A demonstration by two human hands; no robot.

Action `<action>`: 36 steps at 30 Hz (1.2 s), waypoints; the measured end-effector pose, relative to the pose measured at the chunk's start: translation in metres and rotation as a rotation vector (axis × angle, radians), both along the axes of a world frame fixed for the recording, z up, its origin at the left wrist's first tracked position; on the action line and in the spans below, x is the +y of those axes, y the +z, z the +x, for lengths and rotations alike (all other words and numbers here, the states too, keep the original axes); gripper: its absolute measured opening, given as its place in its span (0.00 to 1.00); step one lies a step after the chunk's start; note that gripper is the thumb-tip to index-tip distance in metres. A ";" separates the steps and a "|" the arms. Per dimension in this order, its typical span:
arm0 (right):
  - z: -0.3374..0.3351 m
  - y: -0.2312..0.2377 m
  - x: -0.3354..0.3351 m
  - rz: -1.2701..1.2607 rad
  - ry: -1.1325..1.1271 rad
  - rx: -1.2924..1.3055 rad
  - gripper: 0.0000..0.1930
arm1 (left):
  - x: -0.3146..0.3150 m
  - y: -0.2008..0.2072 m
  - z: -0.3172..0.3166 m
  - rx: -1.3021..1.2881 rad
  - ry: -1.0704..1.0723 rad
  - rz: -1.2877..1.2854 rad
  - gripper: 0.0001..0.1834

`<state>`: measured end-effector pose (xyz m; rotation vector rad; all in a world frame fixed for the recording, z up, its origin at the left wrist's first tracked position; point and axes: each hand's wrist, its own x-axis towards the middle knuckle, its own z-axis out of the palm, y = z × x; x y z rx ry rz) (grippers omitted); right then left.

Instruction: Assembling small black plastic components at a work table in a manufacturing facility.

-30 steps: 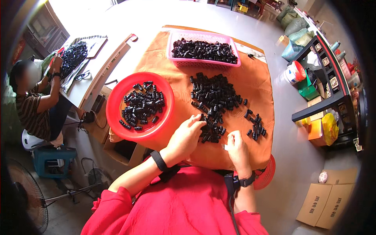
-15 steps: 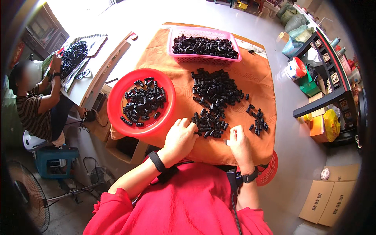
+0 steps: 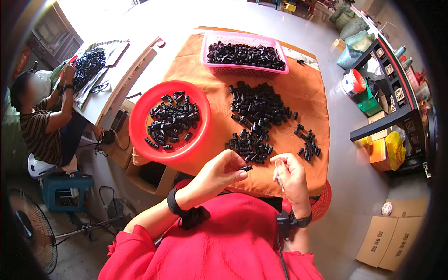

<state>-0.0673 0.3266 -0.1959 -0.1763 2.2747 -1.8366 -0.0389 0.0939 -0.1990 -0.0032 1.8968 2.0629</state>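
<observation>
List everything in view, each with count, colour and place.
Table cover: one, orange, centre
Basket: one, pink, table's far side
Pieces: many, dark, inside basket
Basin: one, red, table's left
Small parts: many, black, in basin and piled on table cover
Co-worker: one, striped top, left
Heap: one, dark, co-worker's worktop
Stool: one, teal, left
Fan: one, dark, lower left
Sacks: several, greenish-grey, upper right
Bucket: one, white and red, right
Rack: one, black, right
Bag: one, yellow, right
Cardboard: brown, lower right
Top: one, red, worn
Wristbands: two, black, wrists
Hands: two, bare, near edge; left hand holds one black part, right hand's grip unclear
</observation>
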 end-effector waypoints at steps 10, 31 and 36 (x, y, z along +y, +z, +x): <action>0.026 0.030 -0.029 0.160 0.230 0.184 0.11 | -0.002 0.006 0.009 -0.293 -0.033 0.552 0.13; 0.033 0.029 -0.039 0.264 0.177 0.311 0.23 | 0.013 -0.014 0.006 -0.377 -0.126 0.874 0.11; 0.028 0.029 -0.040 0.262 0.249 0.443 0.25 | 0.013 -0.019 0.011 -0.453 -0.115 0.898 0.13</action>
